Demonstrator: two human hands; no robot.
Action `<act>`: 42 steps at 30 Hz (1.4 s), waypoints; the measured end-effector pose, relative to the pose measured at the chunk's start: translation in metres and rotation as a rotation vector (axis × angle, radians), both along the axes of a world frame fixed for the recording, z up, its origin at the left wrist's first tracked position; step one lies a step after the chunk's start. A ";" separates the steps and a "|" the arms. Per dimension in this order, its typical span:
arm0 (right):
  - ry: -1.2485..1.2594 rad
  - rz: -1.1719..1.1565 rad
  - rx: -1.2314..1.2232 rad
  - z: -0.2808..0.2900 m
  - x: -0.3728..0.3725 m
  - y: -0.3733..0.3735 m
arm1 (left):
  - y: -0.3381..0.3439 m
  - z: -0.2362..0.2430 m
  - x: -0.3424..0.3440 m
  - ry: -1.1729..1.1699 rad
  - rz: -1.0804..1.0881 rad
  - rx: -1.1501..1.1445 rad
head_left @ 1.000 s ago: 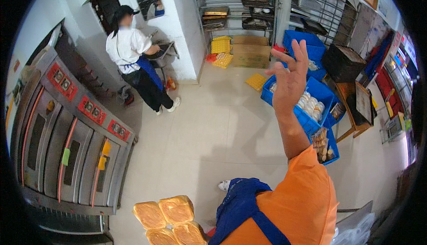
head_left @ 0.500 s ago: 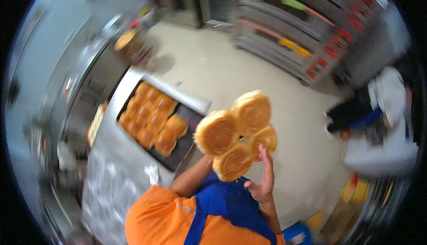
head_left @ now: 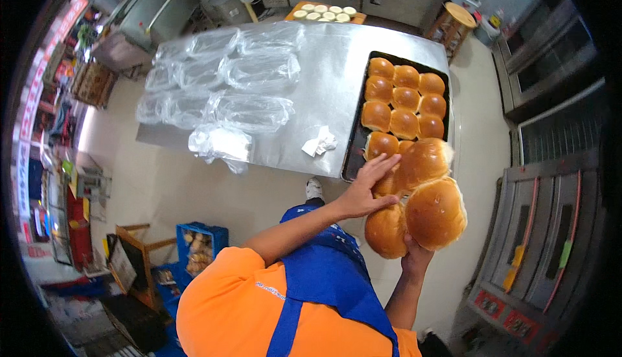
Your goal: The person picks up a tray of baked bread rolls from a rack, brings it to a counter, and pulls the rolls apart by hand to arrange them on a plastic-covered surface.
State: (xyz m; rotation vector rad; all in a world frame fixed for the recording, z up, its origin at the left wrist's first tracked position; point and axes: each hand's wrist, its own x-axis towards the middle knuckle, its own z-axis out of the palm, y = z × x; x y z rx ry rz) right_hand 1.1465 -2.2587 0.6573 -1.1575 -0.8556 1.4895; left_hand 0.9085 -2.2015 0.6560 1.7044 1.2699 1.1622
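Holding a joined cluster of golden-brown buns [head_left: 437, 214] right of centre, below the middle of the frame, two bare hands meet the bread from different sides. The left hand [head_left: 357, 194] lies over the bun on the cluster's left, its fingers [head_left: 381, 169] close together and pointing up and right, the thumb parted moderately from them; whether they squeeze, I cannot tell. The right hand [head_left: 418, 256] holds the cluster's lower edge, one digit up in the cleft between the two nearest buns, the other fingers hidden beneath. Its forearm rises steeply from the lower edge; the left forearm slants up and right from an orange sleeve [head_left: 227, 279].

Beyond the cluster, partly covered by it, a dark tray [head_left: 355, 157] of shiny buns [head_left: 406, 98] sits at the right end of the steel tabletop [head_left: 327, 65]. Clear plastic bags [head_left: 259, 72] spread across its left part, and a crumpled white piece [head_left: 319, 142] lies near its front edge.
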 end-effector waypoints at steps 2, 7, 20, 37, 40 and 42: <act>0.183 0.112 0.020 -0.001 -0.019 0.030 | 0.002 -0.013 -0.034 -0.088 0.070 -0.076; 0.491 0.364 -0.046 -0.016 -0.086 0.075 | 0.001 -0.045 -0.104 -0.599 -0.086 -0.421; -0.094 0.577 -0.112 0.025 -0.252 0.181 | 0.021 -0.063 -0.218 -1.384 -0.108 -0.583; 0.021 0.544 0.411 0.018 -0.266 0.210 | 0.055 -0.046 -0.203 -0.998 0.685 -0.122; 0.014 0.483 0.512 0.036 -0.266 0.223 | 0.058 -0.035 -0.209 -0.966 0.684 -0.222; 0.010 0.473 0.533 0.052 -0.266 0.227 | 0.062 -0.024 -0.211 -0.952 0.635 -0.276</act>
